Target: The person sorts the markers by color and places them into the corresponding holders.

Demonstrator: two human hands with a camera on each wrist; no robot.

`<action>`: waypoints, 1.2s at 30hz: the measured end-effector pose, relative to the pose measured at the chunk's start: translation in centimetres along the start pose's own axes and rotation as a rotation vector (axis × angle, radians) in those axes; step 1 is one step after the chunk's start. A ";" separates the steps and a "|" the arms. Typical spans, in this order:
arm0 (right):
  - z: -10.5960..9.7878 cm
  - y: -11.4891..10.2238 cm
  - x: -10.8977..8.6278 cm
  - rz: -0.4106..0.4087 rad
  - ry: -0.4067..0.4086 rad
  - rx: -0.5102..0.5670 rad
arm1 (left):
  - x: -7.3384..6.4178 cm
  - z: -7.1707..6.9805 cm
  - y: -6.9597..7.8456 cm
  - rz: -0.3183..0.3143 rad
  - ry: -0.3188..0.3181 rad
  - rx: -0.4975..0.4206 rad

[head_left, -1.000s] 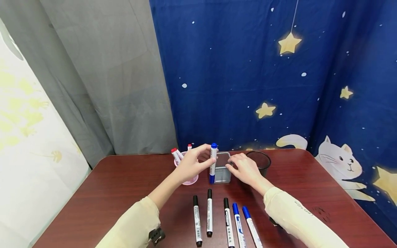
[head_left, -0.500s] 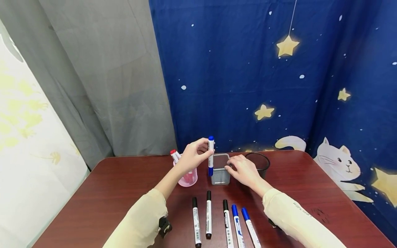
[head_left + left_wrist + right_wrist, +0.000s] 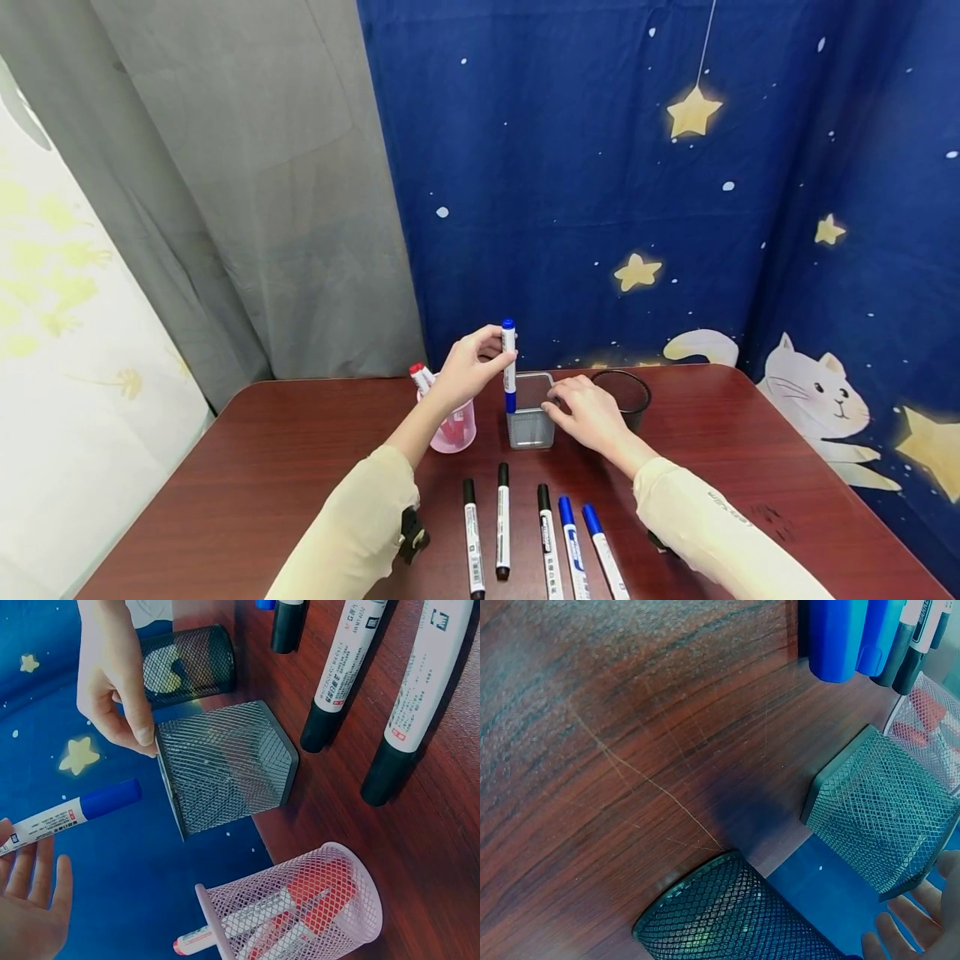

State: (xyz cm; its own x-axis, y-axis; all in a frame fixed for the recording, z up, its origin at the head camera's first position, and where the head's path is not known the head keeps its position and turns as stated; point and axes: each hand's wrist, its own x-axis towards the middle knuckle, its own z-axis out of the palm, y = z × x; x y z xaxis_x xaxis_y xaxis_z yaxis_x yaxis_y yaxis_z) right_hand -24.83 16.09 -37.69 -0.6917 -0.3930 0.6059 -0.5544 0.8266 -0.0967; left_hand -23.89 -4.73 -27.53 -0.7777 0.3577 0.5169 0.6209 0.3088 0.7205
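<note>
My left hand (image 3: 467,368) pinches a white whiteboard marker (image 3: 509,360) with blue ends, held nearly upright. The marker's lower end overlaps the left rim of the square grey mesh pen holder (image 3: 531,430) in the head view. From the left wrist, that blue end (image 3: 112,798) shows outside the holder, a short gap above its opening. My right hand (image 3: 591,412) grips the holder's right rim, its thumb pressed along the edge in the left wrist view. In the right wrist view, only part of this hand (image 3: 922,919) appears at the holder's rim.
A pink mesh cup (image 3: 453,433) with red markers stands left of the holder; a round black mesh cup (image 3: 626,392) stands to its right. In front lie black-capped markers (image 3: 503,521) and blue-capped markers (image 3: 606,552). A curtain (image 3: 562,167) hangs behind the table.
My left hand has raised the marker from in front of the grey holder to its rim height, also slightly left. The right hand stays on the holder.
</note>
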 end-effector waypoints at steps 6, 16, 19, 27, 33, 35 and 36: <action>0.0 -0.1 0.0 -0.003 0.003 0.000 | 1.0 0.5 -1.9 -0.014 0.019 0.049; 0.2 -0.1 -0.1 0.007 -0.003 -0.007 | 1.8 1.2 -2.8 -0.053 0.012 0.053; 0.2 -0.1 -0.1 0.011 -0.006 -0.006 | 1.9 1.4 -3.0 -0.059 0.022 0.059; 0.1 -0.1 -0.1 0.001 0.005 -0.010 | 2.1 1.7 -3.6 -0.026 0.024 0.061; 0.1 0.0 -0.1 -0.011 0.016 -0.013 | 2.2 1.8 -4.7 0.013 0.000 0.031; 0.1 0.0 -0.1 -0.010 0.017 -0.013 | 2.1 1.9 -5.0 -0.003 -0.009 0.030; 0.2 0.0 -0.1 -0.009 0.016 -0.013 | 2.0 2.0 -5.1 -0.012 -0.012 0.032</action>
State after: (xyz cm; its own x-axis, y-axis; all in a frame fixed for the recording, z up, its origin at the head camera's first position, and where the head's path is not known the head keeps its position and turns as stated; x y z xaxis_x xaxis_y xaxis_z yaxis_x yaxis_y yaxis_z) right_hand -24.83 16.09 -37.89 -0.6793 -0.3937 0.6193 -0.5542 0.8284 -0.0813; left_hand -28.45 -3.80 -31.09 -0.7840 0.3642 0.5027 0.6146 0.3415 0.7111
